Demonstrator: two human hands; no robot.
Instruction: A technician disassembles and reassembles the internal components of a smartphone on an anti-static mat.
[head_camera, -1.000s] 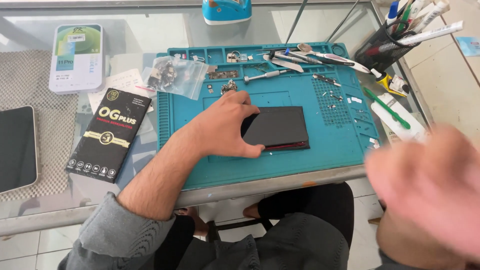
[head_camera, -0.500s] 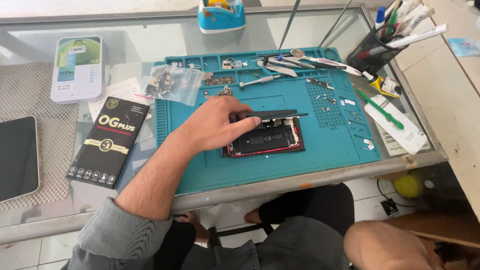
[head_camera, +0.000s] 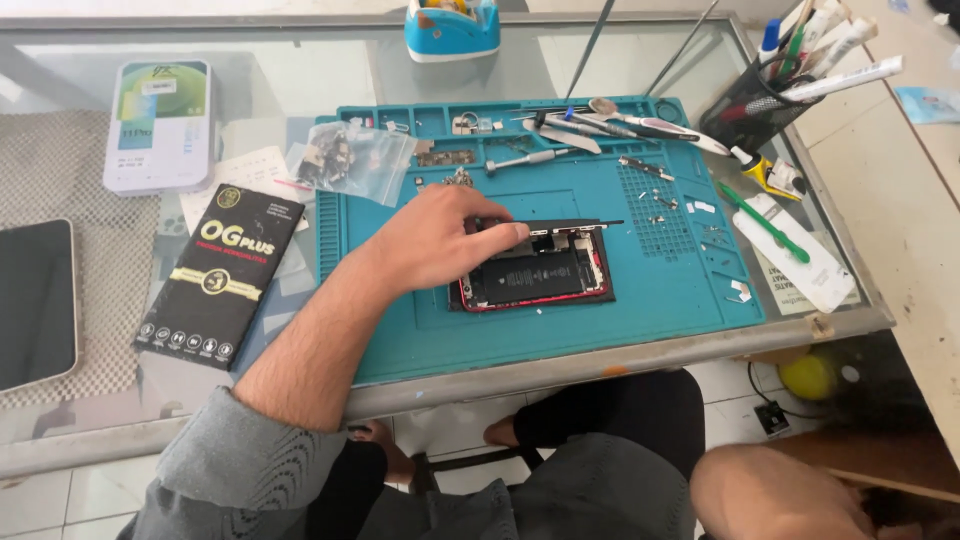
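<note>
Red-framed open phone (head_camera: 540, 275) — one — under left hand (head_camera: 440, 240), teal mat (head_camera: 640, 300).

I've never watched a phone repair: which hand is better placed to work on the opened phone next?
Probably the left hand: its fingers already rest on the opened phone on the teal mat. The right hand is not clearly in view.

We sit at a glass-topped table with a grey metal frame (head_camera: 620, 358), our landmark. Through its clear pane we see pale floor tiles (head_camera: 60, 495), which also run below its near edge. Right of the table stands a cream-coloured wooden counter (head_camera: 900, 200). Soft daylight glares off the table's far left corner.
</note>
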